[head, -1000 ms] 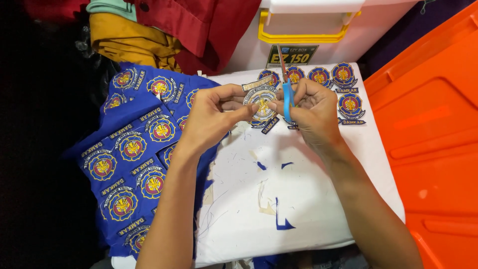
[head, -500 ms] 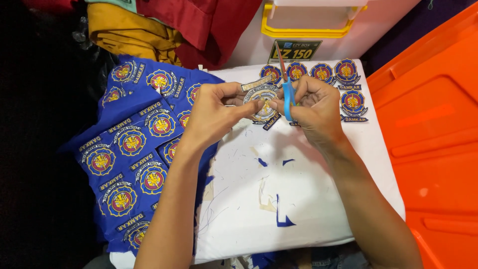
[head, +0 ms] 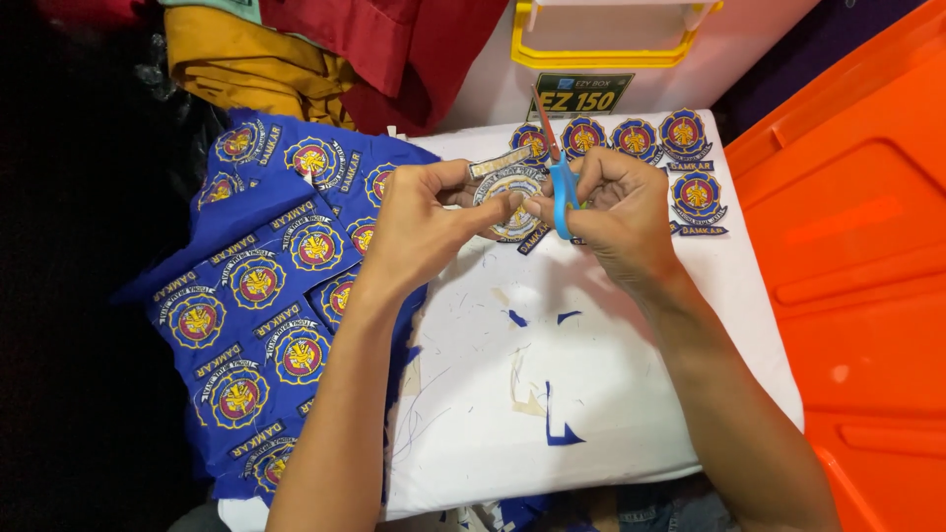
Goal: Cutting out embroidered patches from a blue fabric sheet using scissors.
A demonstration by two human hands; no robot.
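My left hand (head: 419, 222) pinches a round embroidered patch (head: 506, 187) by its lower edge, held up over the white surface (head: 591, 394). My right hand (head: 616, 212) grips small scissors with a blue handle (head: 563, 192). Their blades point up and away, right beside the patch. Both hands meet just above the white surface's far half.
A blue cloth sheet (head: 266, 305) with several uncut round patches lies at the left. Cut-out patches (head: 680, 133) sit in a row at the far edge. Blue fabric scraps (head: 557, 429) lie on the white surface. An orange bin lid (head: 857, 266) fills the right; a white box (head: 611, 49) stands behind.
Both hands hold their place; the patch and scissors have shifted only slightly between the fingers.
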